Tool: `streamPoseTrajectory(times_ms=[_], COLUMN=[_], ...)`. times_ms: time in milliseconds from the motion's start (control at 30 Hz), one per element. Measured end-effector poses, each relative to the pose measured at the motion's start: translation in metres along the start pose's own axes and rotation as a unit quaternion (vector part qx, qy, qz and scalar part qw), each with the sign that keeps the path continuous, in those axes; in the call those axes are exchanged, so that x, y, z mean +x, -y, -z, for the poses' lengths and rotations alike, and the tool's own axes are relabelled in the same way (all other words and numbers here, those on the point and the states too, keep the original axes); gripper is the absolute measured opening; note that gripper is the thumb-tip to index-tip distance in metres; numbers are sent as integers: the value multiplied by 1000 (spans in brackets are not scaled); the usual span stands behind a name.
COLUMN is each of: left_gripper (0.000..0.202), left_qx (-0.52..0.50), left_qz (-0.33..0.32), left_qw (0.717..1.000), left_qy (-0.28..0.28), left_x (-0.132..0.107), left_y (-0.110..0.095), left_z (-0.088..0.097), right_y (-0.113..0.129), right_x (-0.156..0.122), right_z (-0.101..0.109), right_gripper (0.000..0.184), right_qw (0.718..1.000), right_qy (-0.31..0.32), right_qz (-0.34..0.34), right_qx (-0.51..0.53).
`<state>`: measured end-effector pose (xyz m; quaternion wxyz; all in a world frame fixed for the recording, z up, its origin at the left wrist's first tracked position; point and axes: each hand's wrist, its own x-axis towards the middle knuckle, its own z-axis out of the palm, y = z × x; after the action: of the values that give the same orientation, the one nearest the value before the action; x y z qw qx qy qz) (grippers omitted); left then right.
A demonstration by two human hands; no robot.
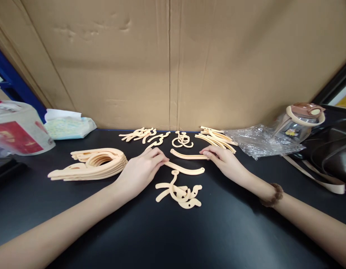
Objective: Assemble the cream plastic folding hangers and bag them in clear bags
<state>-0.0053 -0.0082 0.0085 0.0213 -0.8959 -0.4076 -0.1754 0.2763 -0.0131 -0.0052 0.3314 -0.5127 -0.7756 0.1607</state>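
Peach-coloured plastic hanger parts lie on a black table (173,239). My left hand (142,168) rests palm down, its fingertips pinching the left end of a curved arm piece (186,170). My right hand (221,158) pinches the right end of another curved arm piece (186,155) lying just behind it. A small heap of hook pieces (180,192) sits in front of both hands. A stack of assembled hangers (91,164) lies to the left of my left hand.
More loose arm pieces (217,136), hooks (182,140) and small parts (140,134) line the back edge below a cardboard wall. A tissue pack (68,127) and plastic bag (16,130) stand left; crumpled cellophane (256,142), a water bottle (298,123) and a dark bag (332,153) are right.
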Motion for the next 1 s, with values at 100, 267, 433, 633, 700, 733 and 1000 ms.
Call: streamPoseTrajectory(times_ms=[100, 267, 433, 633, 700, 733, 1000], left_gripper=[23, 21, 20, 15, 15, 15, 20], left_qx=[-10, -36, -48, -70, -72, -72, -90], left_qz=[6, 25, 30, 25, 22, 19, -5], left_qw=[1000, 999, 998, 997, 997, 997, 996], left_qy=[-6, -9, -13, -7, -1, 2, 15], left_x=[-1, -1, -1, -1, -1, -1, -1], left_y=[0, -2, -3, -2, -2, -2, -2], left_z=[-2, -2, -2, -3, -2, -2, 0], right_y=[1, 7, 12, 17, 22, 25, 30], right_x=[0, -2, -4, -3, -4, -4, -8], right_z=[0, 0, -1, 6, 11, 13, 7], right_gripper=[29, 30, 29, 22, 21, 21, 19], right_qw=[1000, 998, 997, 995, 989, 984, 990], right_qy=[17, 56, 75, 9, -72, -115, -131], right_qz=[-4, 16, 22, 9, 7, 10, 38], right_qx=[8, 16, 19, 99, 128, 136, 31])
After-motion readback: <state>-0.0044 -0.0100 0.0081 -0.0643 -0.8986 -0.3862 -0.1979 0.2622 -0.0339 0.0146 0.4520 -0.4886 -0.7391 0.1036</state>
